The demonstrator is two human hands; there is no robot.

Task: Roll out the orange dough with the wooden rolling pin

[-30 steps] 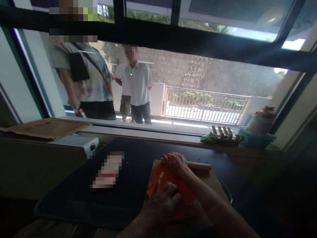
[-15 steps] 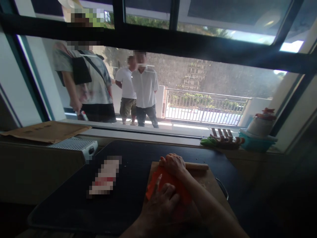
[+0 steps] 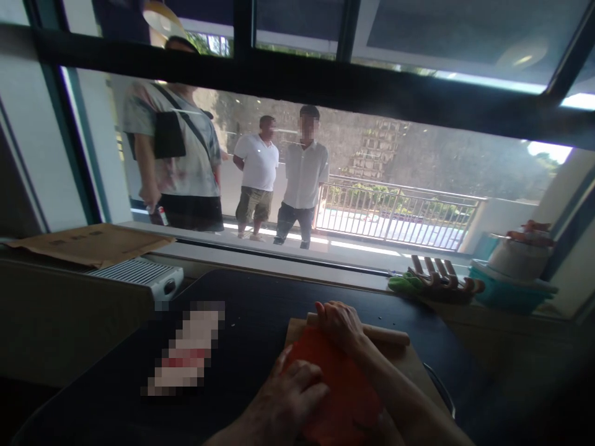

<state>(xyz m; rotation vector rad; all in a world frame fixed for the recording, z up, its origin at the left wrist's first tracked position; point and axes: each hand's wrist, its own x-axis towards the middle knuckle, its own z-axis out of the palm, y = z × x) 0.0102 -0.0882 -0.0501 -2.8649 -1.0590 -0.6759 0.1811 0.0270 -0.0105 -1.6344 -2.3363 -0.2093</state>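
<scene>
A flat orange sheet [image 3: 341,387] lies on a wooden board [image 3: 416,365] on the dark table. Its left edge is under my left hand [image 3: 295,387], whose fingers are bent and blurred; whether they grip the sheet I cannot tell. Across the far end of the board lies a wooden rolling pin [image 3: 388,335]. My right hand [image 3: 339,319] rests over the pin's left part, at the sheet's far edge, with its fingers curled round the pin. A metal handle [image 3: 439,387] sticks out at the board's right side.
On the dark table [image 3: 251,297], a pixelated object [image 3: 186,350] lies to the left. A brown envelope [image 3: 93,243] rests on a white appliance [image 3: 160,279]. Along the sill stand a brown rack [image 3: 441,275], a green cloth [image 3: 404,284] and a teal container [image 3: 511,291]. Several people stand outside the window.
The view has shifted, so most things sit further right or lower. My left index finger, stretched out before, is now drawn in at the sheet's left edge. Outside, two people stand further apart.
</scene>
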